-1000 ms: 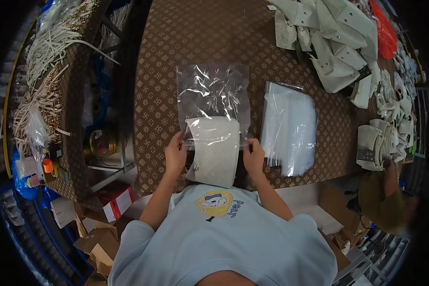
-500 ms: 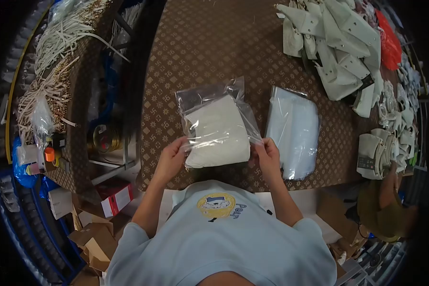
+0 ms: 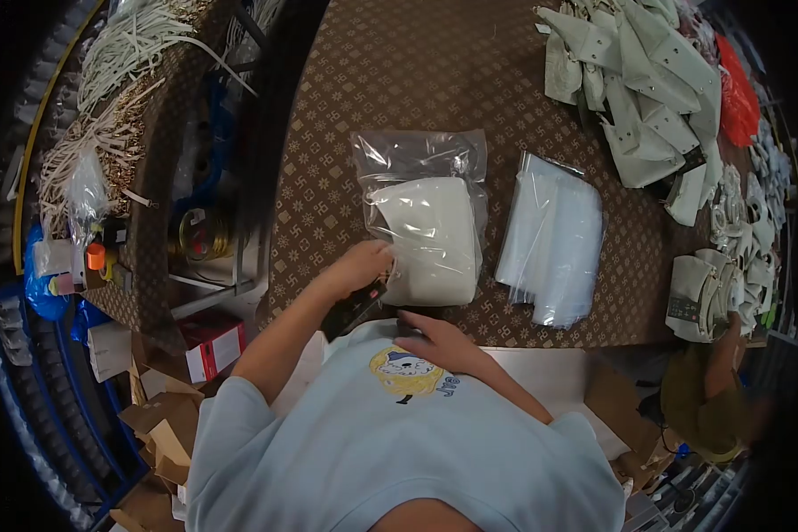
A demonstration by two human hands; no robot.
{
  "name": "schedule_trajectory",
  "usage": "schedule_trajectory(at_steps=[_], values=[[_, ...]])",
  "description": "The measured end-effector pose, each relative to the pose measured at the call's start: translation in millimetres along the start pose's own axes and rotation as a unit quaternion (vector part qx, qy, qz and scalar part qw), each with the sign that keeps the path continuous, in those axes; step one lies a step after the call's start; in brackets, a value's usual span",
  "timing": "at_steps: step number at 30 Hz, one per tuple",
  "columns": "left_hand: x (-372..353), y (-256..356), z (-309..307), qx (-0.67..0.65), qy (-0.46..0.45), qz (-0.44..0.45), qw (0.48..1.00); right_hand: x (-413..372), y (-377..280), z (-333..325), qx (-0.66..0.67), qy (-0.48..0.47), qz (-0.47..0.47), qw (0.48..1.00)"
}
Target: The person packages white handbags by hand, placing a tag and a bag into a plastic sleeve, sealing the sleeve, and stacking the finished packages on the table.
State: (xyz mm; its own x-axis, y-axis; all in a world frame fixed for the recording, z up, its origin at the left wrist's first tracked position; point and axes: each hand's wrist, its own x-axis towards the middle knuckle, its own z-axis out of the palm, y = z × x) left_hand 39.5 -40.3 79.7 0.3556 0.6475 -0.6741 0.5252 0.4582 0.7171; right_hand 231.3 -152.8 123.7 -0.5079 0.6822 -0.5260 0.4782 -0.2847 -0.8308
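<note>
A clear plastic bag [image 3: 417, 151] lies flat on the patterned brown table, its upper part flattened. Inside it is a folded off-white piece [image 3: 430, 239], whose exact kind I cannot make out. My left hand [image 3: 363, 266] is at the bag's left edge, its fingers closed on the plastic. Beneath that wrist shows a dark object [image 3: 355, 310] with a small red spot, partly hidden by the arm. Below the bag, close to my shirt, my right hand [image 3: 439, 341] has its fingers stretched out and holds nothing.
A stack of clear plastic bags [image 3: 554, 239] lies to the right. Pale fabric pieces with snaps [image 3: 647, 97] are heaped at the back right, beside a red plastic bag [image 3: 738, 93]. Straps [image 3: 97, 142] cover the left shelf. Another person's arm [image 3: 725, 359] reaches in at right.
The filled bag now lies flatter and straighter on the table. My right hand has let go of its right edge and moved down and left; my left hand has shifted up along the left edge.
</note>
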Motion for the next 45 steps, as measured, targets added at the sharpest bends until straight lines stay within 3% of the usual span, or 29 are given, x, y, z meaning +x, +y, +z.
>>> schedule_trajectory(at_steps=[1,2,4,6,7,9,10,12,14,16,17,18,19,20,21,23,24,25,26,27,30,31,33,34,36,39,40,41,45], values=[[4,-2,5,-0.201,-0.007,-0.033,0.979,6,1,8,0.002,0.002,0.001,1.0],[4,-2,13,-0.2,-0.011,-0.032,0.979,15,7,16,0.044,0.009,0.018,0.999],[-3,-1,35,-0.32,0.117,-0.026,0.94,22,4,23,0.09,0.02,0.037,0.995],[-2,-2,51,-0.366,0.154,-0.013,0.918,23,-6,25,0.244,0.029,0.043,0.969],[-2,-1,56,-0.412,0.192,0.002,0.891,24,-5,27,0.247,0.032,0.044,0.967],[-5,7,62,-0.445,0.202,-0.017,0.873,22,0,29,0.09,0.16,0.026,0.983],[-7,12,65,-0.48,0.217,-0.035,0.849,19,1,29,0.089,0.163,0.03,0.982],[5,1,71,-0.504,0.228,-0.011,0.833,14,1,30,-0.101,0.177,0.057,0.977],[10,-10,68,-0.523,0.239,0.017,0.818,21,22,31,-0.072,0.216,0.065,0.971],[-3,-10,49,-0.216,0.155,0.057,0.962,20,27,18,-0.043,0.255,0.076,0.963],[-9,-11,39,-0.213,0.151,0.056,0.964,19,20,1,0.005,0.17,0.111,0.979],[-13,-11,27,0.078,0.212,0.102,0.969,20,14,-12,0.055,0.085,0.144,0.984],[-20,-3,19,0.362,0.255,0.141,0.885,22,11,-21,0.061,0.09,0.145,0.984],[-28,11,20,0.351,0.318,0.191,0.859,25,8,-29,0.067,0.028,0.16,0.985],[-27,16,21,0.355,0.316,0.194,0.858,29,7,-33,0.07,-0.035,0.173,0.982],[-22,23,19,0.398,0.26,0.429,0.768,37,7,-37,0.098,0.011,0.183,0.978],[-19,18,20,0.399,0.259,0.431,0.767,40,8,-37,0.12,0.054,0.197,0.972],[-14,8,25,0.355,0.243,0.415,0.801,38,11,-37,0.12,0.057,0.199,0.971],[-9,1,30,0.31,0.226,0.399,0.833,34,15,-37,0.048,0.209,0.155,0.964],[-8,-2,34,0.307,0.222,0.405,0.832,31,19,-37,-0.026,0.357,0.107,0.928],[-14,-11,47,0.274,0.143,0.464,0.83,23,36,-19,-0.151,0.408,0.08,0.897],[-14,-10,49,0.291,0.132,0.441,0.839,17,33,-16,-0.15,0.408,0.079,0.897],[-11,-12,50,0.31,0.122,0.417,0.846,2,24,-12,0.191,0.399,0.124,0.888],[-8,-15,52,0.304,0.134,0.409,0.85,-1,27,-6,0.191,0.399,0.125,0.888],[-6,-15,57,0.297,0.14,0.406,0.853,-3,37,4,0.383,0.282,0.196,0.858],[-6,-10,60,0.273,0.149,0.399,0.863,6,41,6,0.385,0.269,0.2,0.86],[-8,-7,59,0.309,0.186,0.417,0.834,7,37,1,0.388,0.268,0.198,0.859],[-9,-6,58,0.343,0.224,0.435,0.802,8,32,-9,0.363,0.298,0.182,0.864],[-10,-7,68,0.307,0.211,0.471,0.8,24,23,-37,0.327,0.374,0.133,0.858]])
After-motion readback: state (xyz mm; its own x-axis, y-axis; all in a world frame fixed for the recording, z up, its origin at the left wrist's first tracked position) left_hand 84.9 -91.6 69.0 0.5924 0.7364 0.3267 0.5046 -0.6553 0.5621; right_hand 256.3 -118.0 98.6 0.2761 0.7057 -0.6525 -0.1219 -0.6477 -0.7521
